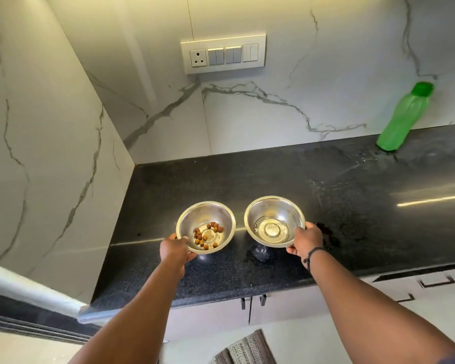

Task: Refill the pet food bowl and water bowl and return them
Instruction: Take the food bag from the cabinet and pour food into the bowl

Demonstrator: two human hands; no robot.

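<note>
Left hand [176,248] pinches the food bowl [206,227], right hand [305,240] the water bowl [274,221], fingers curled on rims (keeping both level) over the counter [352,206].

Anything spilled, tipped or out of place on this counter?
Nothing is spilled or tipped. The left hand holds the food bowl with a few kibbles; the right hand holds the water bowl, nearly empty. The green bottle stands capped on the counter.

Two round stainless-steel bowls [206,227] [274,221]; roughly fifteen brown kibble pellets [207,235] in left one; one green plastic bottle [404,117]; one white wall switch panel [223,54].
</note>
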